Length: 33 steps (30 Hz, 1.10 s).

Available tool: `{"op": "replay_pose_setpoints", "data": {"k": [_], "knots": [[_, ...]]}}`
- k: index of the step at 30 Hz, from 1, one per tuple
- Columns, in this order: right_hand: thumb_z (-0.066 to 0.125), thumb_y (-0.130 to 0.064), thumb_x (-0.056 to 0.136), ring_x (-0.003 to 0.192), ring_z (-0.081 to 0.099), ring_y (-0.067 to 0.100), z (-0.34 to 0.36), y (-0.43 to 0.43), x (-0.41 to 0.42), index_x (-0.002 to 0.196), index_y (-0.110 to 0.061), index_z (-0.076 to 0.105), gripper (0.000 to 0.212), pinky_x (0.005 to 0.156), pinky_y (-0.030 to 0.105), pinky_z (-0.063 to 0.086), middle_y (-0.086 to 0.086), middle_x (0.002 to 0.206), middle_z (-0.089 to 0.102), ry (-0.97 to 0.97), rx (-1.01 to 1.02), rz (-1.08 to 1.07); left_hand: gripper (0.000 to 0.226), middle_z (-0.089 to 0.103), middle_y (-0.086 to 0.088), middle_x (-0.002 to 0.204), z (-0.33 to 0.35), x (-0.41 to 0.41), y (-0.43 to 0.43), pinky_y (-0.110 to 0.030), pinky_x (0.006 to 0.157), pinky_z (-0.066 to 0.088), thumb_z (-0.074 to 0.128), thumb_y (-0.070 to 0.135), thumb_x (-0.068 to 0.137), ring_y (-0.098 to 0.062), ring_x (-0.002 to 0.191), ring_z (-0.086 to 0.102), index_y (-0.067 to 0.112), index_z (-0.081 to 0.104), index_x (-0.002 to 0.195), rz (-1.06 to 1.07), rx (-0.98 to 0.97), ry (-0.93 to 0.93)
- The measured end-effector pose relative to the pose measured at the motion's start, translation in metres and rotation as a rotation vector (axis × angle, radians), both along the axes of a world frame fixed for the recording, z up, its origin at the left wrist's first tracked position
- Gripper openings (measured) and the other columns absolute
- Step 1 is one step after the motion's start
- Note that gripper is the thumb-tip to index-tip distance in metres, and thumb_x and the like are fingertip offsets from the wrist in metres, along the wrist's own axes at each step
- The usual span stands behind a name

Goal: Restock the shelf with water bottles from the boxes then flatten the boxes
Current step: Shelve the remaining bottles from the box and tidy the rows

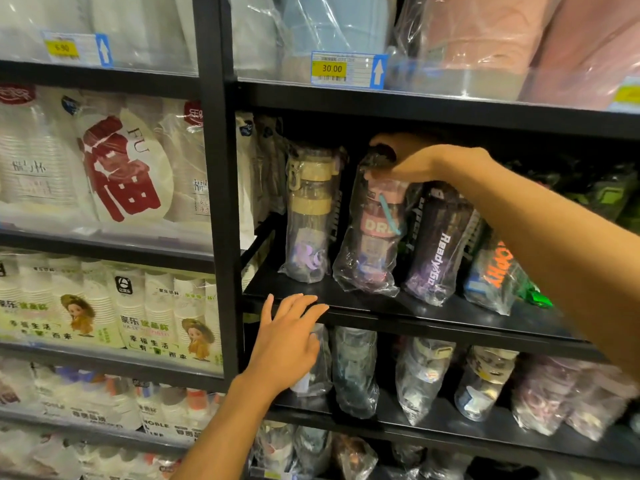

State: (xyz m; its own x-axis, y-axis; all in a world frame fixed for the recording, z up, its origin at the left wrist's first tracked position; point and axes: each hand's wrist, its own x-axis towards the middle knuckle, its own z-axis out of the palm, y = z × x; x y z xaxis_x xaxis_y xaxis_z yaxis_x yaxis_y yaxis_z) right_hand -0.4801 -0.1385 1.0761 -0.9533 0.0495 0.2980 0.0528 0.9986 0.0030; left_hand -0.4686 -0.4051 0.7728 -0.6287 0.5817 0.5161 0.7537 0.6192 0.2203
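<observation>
Your right hand (412, 161) grips the top of a bagged pink bottle (375, 233) standing on the black shelf (398, 306). Just left of it stands a beige-lidded bottle (310, 213); your left hand (287, 341) reaches open-fingered below, at the shelf's front edge.

1. Read "30.00" on the yellow field of the middle price tag (332, 68).
2. Read "6.90", blurred, on the left price tag (62, 48).
3. Read "FU" beside a large red character on the upper cup pack (124, 168).
4. Read "DR" on the pink bottle (375, 225); you cannot see the rest of the word.
5. Read "Ready" on the dark bottle (438, 251); the letters after it are unclear.
6. Read orange "OPHY" on the blue bottle (495, 271).
7. Read "NOBLE" on the lower cup pack (156, 422).
</observation>
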Motion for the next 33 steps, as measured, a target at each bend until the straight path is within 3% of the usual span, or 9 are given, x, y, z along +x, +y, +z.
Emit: {"op": "replay_pose_setpoints", "data": {"k": [4,9,11,13,16,21,29,33], "knots": [[0.075,-0.049,0.089,0.120,0.059,0.030,-0.007,0.014,0.016,0.136,-0.021,0.057,0.058,0.104,0.043,0.048,0.005,0.132,0.061,-0.105,-0.018,-0.021,0.070,0.014,0.013,0.171,0.002,0.011,0.029,-0.057,0.125,-0.011,0.048,0.031,0.098,-0.017,0.159,0.006,0.041,0.020,0.162,-0.047,-0.097,0.015],[0.074,-0.075,0.061,0.116,0.060,0.024,-0.023,0.027,0.005,0.114,-0.042,0.050,0.067,0.102,0.042,0.049,-0.007,0.124,0.060,-0.108,-0.082,0.017,0.065,0.029,0.015,0.167,-0.009,0.011,0.046,-0.064,0.124,0.004,0.044,0.038,0.095,-0.018,0.156,0.024,0.045,0.030,0.158,-0.003,-0.102,0.054],[0.077,-0.073,0.064,0.115,0.059,0.026,-0.024,0.023,0.003,0.114,-0.039,0.047,0.068,0.101,0.043,0.048,-0.005,0.120,0.057,-0.100,-0.078,0.030,0.064,0.031,0.015,0.166,-0.007,0.011,0.046,-0.063,0.124,0.009,0.045,0.037,0.095,-0.018,0.155,0.026,0.045,0.032,0.157,0.004,-0.107,0.049],[0.076,-0.081,0.057,0.111,0.058,0.026,-0.024,0.015,0.004,0.118,-0.033,0.048,0.083,0.095,0.041,0.048,0.000,0.120,0.057,-0.074,-0.124,0.015,0.064,0.032,0.015,0.165,-0.007,0.012,0.046,-0.062,0.123,0.011,0.046,0.037,0.094,-0.018,0.154,0.028,0.045,0.034,0.156,0.010,-0.105,0.050],[0.082,-0.065,0.072,0.122,0.053,0.033,-0.031,0.010,-0.004,0.147,-0.012,0.037,0.102,0.090,0.032,0.036,0.015,0.142,0.051,-0.037,-0.126,0.004,0.064,0.034,0.015,0.164,-0.008,0.013,0.048,-0.062,0.123,0.013,0.048,0.036,0.093,-0.017,0.153,0.029,0.045,0.035,0.155,0.021,-0.104,0.040],[0.086,-0.036,0.080,0.120,0.057,0.030,-0.034,0.006,-0.013,0.138,-0.016,0.049,0.071,0.084,0.030,0.039,0.005,0.127,0.055,0.018,-0.111,0.026,0.065,0.032,0.017,0.165,-0.009,0.011,0.048,-0.061,0.124,0.008,0.052,0.033,0.094,-0.016,0.154,0.025,0.046,0.034,0.155,0.014,-0.093,0.024],[0.087,-0.032,0.078,0.108,0.057,0.025,-0.036,0.006,-0.007,0.137,-0.016,0.053,0.069,0.082,0.030,0.045,0.008,0.130,0.059,0.061,-0.126,0.030,0.066,0.028,0.018,0.166,-0.008,0.011,0.046,-0.059,0.125,0.004,0.051,0.031,0.095,-0.015,0.156,0.020,0.046,0.032,0.156,0.006,-0.097,0.011],[0.085,-0.033,0.081,0.118,0.059,0.030,-0.039,0.006,-0.004,0.141,-0.017,0.050,0.071,0.090,0.035,0.051,0.010,0.136,0.058,0.059,-0.140,0.032,0.068,0.028,0.018,0.166,-0.008,0.010,0.045,-0.059,0.124,0.004,0.054,0.029,0.095,-0.015,0.156,0.020,0.047,0.031,0.156,0.002,-0.103,0.011]]}}
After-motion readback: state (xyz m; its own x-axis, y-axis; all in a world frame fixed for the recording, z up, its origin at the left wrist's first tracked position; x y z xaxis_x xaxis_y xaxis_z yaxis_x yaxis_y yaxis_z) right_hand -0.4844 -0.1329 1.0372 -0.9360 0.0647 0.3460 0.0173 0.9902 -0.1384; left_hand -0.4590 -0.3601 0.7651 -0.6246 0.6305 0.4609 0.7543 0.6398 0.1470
